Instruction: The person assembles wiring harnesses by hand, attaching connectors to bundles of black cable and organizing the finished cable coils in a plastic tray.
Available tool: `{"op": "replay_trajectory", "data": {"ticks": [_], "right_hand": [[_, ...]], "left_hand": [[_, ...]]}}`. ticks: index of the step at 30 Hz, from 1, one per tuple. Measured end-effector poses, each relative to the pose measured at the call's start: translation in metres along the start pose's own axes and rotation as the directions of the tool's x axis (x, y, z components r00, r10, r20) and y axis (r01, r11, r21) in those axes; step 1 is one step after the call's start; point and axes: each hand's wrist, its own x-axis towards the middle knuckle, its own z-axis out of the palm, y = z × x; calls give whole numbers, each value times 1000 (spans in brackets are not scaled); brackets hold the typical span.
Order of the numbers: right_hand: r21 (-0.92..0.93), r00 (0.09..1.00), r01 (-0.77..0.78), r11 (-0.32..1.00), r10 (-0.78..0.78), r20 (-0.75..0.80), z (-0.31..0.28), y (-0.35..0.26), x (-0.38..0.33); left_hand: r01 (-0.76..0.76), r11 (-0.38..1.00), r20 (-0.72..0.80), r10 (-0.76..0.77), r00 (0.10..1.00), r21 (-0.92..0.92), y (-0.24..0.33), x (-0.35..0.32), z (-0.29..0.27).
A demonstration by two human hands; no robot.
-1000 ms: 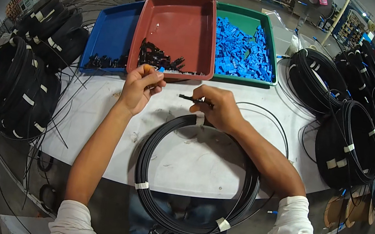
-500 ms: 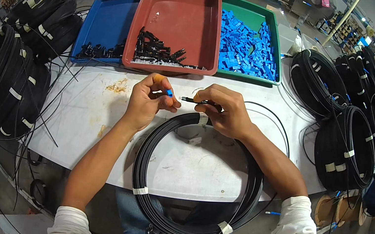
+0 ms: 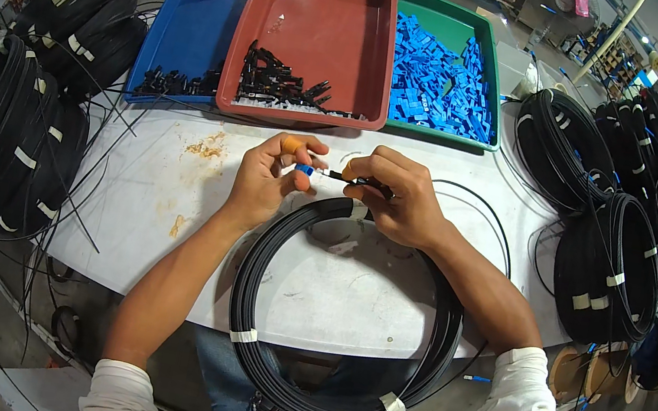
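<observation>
Between the fingertips of my left hand (image 3: 269, 173) is a small blue connector housing (image 3: 304, 168). My right hand (image 3: 398, 191) pinches a black cable connector (image 3: 338, 176), its pale tip pointing left at the blue housing. The two pieces meet or nearly touch; fingers hide the exact join. Both index fingers wear orange covers. Below the hands a coil of black cable (image 3: 250, 280), bound with white tape, lies on the white table (image 3: 156, 237) and hangs over its near edge. A loose loop of cable (image 3: 492, 219) curves away behind my right hand.
Behind the hands stand a blue tray (image 3: 194, 23) and a red tray (image 3: 325, 29), both with black connector parts, and a green tray (image 3: 490, 115) heaped with blue housings. Taped black cable coils (image 3: 14, 141) crowd the left side; more coils (image 3: 607, 263) stand at the right.
My left hand has shifted slightly right, bringing the blue housing up to the connector's tip. The right hand stays nearly in place, and the whole view has shifted a little.
</observation>
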Motion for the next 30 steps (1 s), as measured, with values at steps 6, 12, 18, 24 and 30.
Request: {"op": "replay_trajectory", "data": {"ticks": [6, 12, 18, 24, 30], "right_hand": [[-64, 999, 54, 996, -54, 2, 2, 5, 1], [-174, 996, -2, 985, 17, 83, -3, -7, 0], [-208, 988, 1, 978, 31, 154, -8, -20, 1], [-212, 983, 36, 977, 3, 184, -12, -21, 3], [-183, 970, 99, 978, -54, 238, -18, -21, 5]], "left_hand": [[204, 965, 177, -174, 969, -167, 10, -7, -1], [191, 959, 176, -155, 972, -208, 9, -10, 0], [231, 951, 174, -196, 965, -208, 14, -13, 2], [253, 934, 189, -209, 959, -252, 17, -10, 4], [289, 929, 186, -249, 950, -230, 22, -11, 4]]}}
